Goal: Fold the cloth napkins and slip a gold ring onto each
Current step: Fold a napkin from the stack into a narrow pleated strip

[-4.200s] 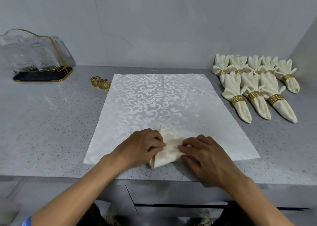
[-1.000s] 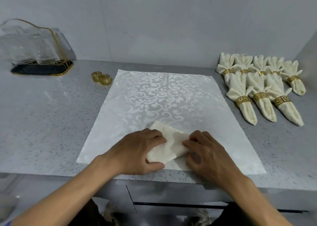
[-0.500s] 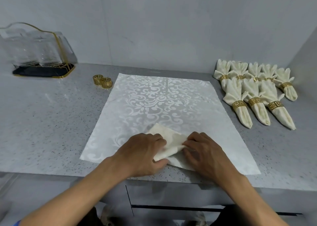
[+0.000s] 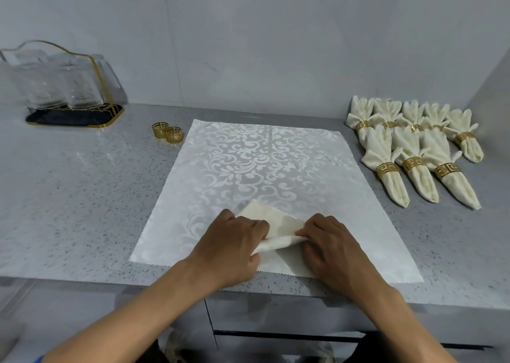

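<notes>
Cream cloth napkin [image 4: 271, 219] on the white damask mat [image 4: 265, 169]: left hand [image 4: 234, 241] and right hand [image 4: 328, 241] both pinch its fold. Roll tight; loose gold rings [image 4: 167, 132] wait beyond the mat's far-left corner

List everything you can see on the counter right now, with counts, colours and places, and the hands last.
napkin being folded: one, cream, near edge of the mat, between both hands
mat: one, white with a leaf pattern, middle of the counter
finished napkins: eight, cream, each in a gold ring, far right in two rows
loose rings: two, gold, touching, left of the mat's far corner
glass rack: one, clear with gold rim and dark base, far left by the wall; glasses inside, count unclear
counter: one, speckled grey
left hand: grip on the napkin's left end
right hand: grip pinching the napkin's right end
</notes>
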A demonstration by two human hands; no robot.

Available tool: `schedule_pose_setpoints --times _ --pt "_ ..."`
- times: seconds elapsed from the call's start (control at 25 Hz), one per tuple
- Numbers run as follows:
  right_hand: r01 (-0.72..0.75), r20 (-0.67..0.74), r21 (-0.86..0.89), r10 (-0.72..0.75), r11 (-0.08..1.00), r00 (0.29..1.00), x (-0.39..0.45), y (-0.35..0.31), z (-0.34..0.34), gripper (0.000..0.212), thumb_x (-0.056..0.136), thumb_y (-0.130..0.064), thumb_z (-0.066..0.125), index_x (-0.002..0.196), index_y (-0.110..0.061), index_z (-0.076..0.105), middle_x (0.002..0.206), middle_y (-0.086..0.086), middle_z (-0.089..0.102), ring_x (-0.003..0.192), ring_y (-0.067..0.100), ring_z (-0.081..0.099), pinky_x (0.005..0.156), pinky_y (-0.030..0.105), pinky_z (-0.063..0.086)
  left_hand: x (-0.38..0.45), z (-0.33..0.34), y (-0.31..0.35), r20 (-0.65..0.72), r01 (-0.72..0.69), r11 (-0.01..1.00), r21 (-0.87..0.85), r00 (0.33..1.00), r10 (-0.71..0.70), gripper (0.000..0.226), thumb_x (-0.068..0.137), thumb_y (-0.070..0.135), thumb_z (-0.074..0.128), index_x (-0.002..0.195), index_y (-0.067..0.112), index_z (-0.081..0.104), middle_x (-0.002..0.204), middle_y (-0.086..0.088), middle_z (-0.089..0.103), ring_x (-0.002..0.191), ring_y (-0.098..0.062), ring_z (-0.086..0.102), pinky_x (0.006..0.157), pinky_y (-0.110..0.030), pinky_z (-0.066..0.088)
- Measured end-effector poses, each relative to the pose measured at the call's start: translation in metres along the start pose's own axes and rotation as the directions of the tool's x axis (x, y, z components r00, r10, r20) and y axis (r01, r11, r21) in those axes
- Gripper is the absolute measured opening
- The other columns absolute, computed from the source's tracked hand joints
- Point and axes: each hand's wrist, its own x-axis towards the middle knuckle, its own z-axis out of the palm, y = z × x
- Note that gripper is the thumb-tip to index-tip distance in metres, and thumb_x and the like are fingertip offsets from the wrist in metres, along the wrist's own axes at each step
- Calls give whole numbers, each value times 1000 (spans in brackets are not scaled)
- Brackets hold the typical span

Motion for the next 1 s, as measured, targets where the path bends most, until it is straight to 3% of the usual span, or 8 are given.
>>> schedule_pose_setpoints --times 0.08,0.16,0.28,0.44,0.6,0.76,0.88,1.0 --pt "-4 0 -4 4 1000 1000 -1 -1 0 23 87 -18 45 96 -17 66 93 -7 53 78 13 46 69 31 42 3 3 7 -30 0 999 53 1000 2 16 63 20 64 76 22 55 58 10 53 51 -11 30 61 -26 37" --pt "-15 9 -1 15 1000 1000 -3 -3 0 27 84 -17 44 99 -17 67 94 -7 53 79 13 46 70 30 43 6 0 7 -17 57 998 -39 998 -57 9 68 17 63 75 22 59 57 8 54 50 -12 33 65 -27 36" --pt "-23 47 -4 23 1000 999 3 3 -4 31 81 -20 42 98 -21 69 90 -8 52 77 11 41 68 30 40 25 -21 -3 205 246 943 -226 958 -201 13 76 25 58 79 22 70 62 7 63 55 -10 52 66 -27 38" --pt "-92 188 -10 92 996 978 22 12 -17 28 90 -25 42 102 -27 67 90 -10 59 80 12 48 72 33 37 56 -30 -29 496 589 618 -520 798 -342 22 73 17 69 70 4 52 62 -10 48 54 -14 46 52 -27 33" --pt "-276 196 211 236 938 952 24 15 -21 21 97 -23 56 113 -36 54 96 -18 59 87 -4 52 72 10 37 55 -17 -38 479 623 448 -641 781 -401 17 84 19 72 99 21 65 94 5 72 82 -16 69 72 -32 51" --pt "-284 72 225 274 932 959 21 17 -13 13 94 -24 62 101 -34 59 92 -20 60 92 -5 53 72 9 37 46 -4 -36 276 466 628 -624 882 -381 37 87 27 67 112 47 49 97 13 61 83 -10 61 72 -27 47" --pt "-270 -12 251 282 929 959 23 23 -11 5 92 -22 67 95 -26 70 90 -15 61 89 1 56 74 16 41 34 9 -35 117 350 784 -512 933 -340 31 90 31 65 114 46 53 106 19 51 93 -1 54 78 -23 41" --pt "-257 -25 212 269 943 963 22 31 -6 9 92 -19 67 94 -23 75 87 -13 59 86 7 54 75 21 42 32 17 -39 -72 187 937 -297 974 -217 26 89 32 69 114 37 66 124 11 48 105 -12 50 84 -33 40"
